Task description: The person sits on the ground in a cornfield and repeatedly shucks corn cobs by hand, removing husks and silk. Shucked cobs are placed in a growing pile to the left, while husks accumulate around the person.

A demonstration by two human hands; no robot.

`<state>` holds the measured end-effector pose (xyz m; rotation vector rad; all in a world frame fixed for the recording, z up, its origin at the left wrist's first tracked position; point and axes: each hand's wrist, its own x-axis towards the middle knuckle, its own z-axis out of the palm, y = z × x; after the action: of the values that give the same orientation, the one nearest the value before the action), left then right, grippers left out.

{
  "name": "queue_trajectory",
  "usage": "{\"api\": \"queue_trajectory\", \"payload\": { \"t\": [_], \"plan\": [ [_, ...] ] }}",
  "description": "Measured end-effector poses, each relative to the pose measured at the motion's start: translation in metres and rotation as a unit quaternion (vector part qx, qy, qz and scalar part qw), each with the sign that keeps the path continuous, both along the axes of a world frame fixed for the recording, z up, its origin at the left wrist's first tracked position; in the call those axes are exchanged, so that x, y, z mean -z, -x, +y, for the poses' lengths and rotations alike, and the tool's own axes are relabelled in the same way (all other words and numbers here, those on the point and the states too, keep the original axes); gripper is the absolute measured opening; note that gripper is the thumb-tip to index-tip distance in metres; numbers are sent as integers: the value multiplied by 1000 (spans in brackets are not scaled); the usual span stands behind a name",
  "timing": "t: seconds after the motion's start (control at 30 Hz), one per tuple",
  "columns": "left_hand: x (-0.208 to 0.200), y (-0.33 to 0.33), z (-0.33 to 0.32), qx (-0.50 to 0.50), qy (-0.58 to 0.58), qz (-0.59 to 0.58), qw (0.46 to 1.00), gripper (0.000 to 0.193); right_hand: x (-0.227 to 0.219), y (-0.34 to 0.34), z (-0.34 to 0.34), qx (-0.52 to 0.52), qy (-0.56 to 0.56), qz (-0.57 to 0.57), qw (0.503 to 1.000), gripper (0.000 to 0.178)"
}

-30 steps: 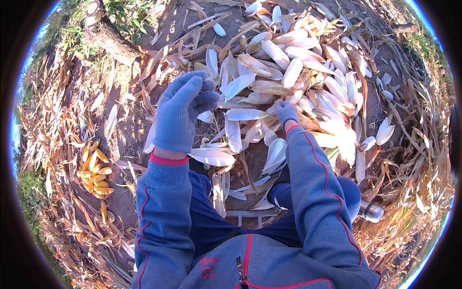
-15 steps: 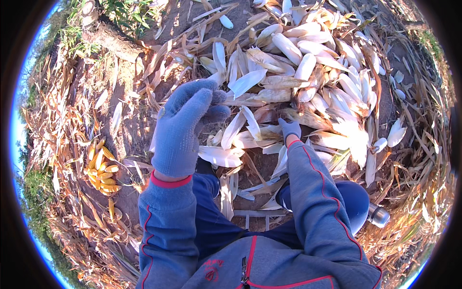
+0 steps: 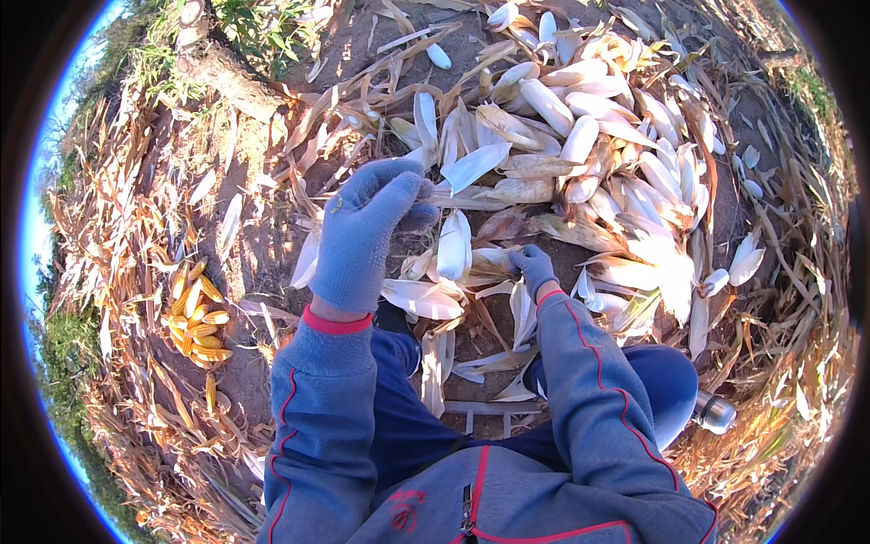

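Note:
My left hand, in a grey knit glove, is raised left of the husk pile. Its fingers are bent and loosely apart, and nothing shows in them, though the palm is partly hidden. My right hand, in the same kind of glove, is low at the pile's near edge. Its fingers are closed at the end of a dry-husked ear of corn. A loose pale husk leaf stands upright between the hands. Beyond them spreads a heap of unhusked corn ears.
Husked yellow cobs lie in a small heap at the left. A cut tree trunk stands at the upper left. By my right knee lies a metal flask. Dry stalks and leaves cover the surrounding ground.
The view has shifted slightly. My right hand has moved a little left along the pile's near edge. The pale husk leaf between my hands has turned more upright. My left hand stays raised.

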<state>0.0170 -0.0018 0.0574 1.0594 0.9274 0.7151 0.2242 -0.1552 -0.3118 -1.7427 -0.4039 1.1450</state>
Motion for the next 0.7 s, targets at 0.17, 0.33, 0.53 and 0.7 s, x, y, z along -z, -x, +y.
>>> {"api": "queue_trajectory", "payload": {
  "t": [0.17,0.33,0.53,0.7],
  "plan": [
    [13,-16,0,63,-68,71,993,26,-11,7,-12,-37,22,-56,998,24],
    [69,-33,13,239,-273,359,860,64,-54,24,-5,-106,-46,-220,969,27],
    [173,-44,30,304,-209,417,831,90,-108,51,5,-181,-143,-249,941,40],
    [206,-42,27,391,25,343,854,87,-129,53,4,-242,-186,-311,900,24]
  ]
}}
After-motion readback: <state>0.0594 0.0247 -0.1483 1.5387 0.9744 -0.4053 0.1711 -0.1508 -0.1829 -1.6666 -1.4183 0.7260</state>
